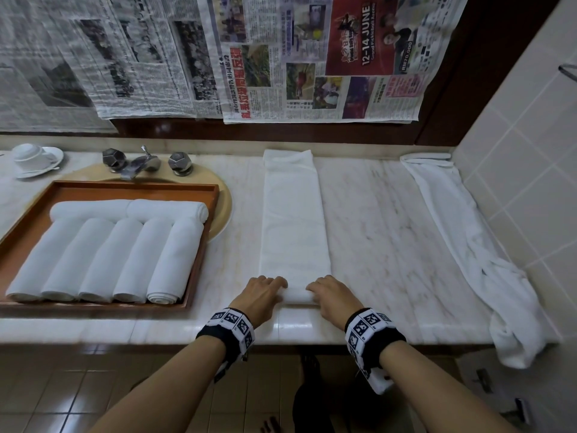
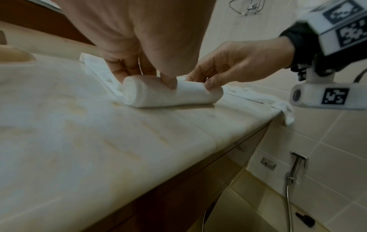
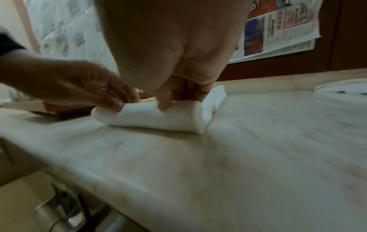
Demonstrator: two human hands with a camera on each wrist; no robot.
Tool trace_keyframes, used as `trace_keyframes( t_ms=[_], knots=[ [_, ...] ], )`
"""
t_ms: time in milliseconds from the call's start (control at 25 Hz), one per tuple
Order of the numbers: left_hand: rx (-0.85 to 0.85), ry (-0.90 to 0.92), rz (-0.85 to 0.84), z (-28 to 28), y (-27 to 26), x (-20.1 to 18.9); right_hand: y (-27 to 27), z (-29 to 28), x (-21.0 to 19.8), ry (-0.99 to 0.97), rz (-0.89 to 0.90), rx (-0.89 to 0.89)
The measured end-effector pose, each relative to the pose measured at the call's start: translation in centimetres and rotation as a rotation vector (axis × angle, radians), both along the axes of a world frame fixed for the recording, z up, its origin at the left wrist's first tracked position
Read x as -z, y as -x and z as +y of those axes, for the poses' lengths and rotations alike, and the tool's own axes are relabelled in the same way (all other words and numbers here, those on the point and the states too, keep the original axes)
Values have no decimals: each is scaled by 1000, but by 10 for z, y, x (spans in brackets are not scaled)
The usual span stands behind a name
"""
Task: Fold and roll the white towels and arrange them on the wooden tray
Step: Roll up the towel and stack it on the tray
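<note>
A long folded white towel (image 1: 293, 214) lies down the middle of the marble counter (image 1: 390, 232). Its near end is wound into a short roll (image 1: 298, 296) (image 2: 158, 97) (image 3: 155, 119) close to the front edge. My left hand (image 1: 274, 287) (image 2: 147, 76) grips the roll's left part, thumb on the near side and fingers over the far side. My right hand (image 1: 317, 290) (image 3: 174, 100) grips the right part the same way. At the left the wooden tray (image 1: 125, 187) holds several rolled white towels (image 1: 125, 257). One loose white towel (image 1: 468, 245) lies along the right wall.
The tray sits over a sink with a faucet (image 1: 140, 164). An upturned cup on a saucer (image 1: 31, 157) stands at the far left. Newspaper sheets (image 1: 281, 57) cover the wall behind. A tiled wall (image 1: 530, 182) closes off the right side. The loose towel's end hangs over the counter's front edge.
</note>
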State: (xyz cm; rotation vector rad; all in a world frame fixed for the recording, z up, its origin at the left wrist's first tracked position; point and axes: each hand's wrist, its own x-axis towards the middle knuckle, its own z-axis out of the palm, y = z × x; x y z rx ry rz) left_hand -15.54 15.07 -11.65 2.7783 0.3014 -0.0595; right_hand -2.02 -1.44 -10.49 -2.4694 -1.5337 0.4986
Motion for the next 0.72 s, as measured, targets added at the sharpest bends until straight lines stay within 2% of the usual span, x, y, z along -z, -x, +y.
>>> trace_keyframes(
  t_ms=[160,280,360,440,520,720],
  knots=[
    [-49,-47,96,-5,-4,0,13,-3,3,-93,-68,-13],
    [-83,-62,139,-7,-13,-8,18,-1,13,-94,-101,-46],
    [-82,-31,-15,-11,-14,-11,11,5,18,-97,-70,15],
    [-48,13,-145,-19,-10,-4,2,11,12,20,4,39],
    [-29,52,-184,-29,-3,5,-2,14,9,86,0,12],
    [-63,95,-160,-25,-11,12,31,-2,19,-178,-224,-39]
  ],
)
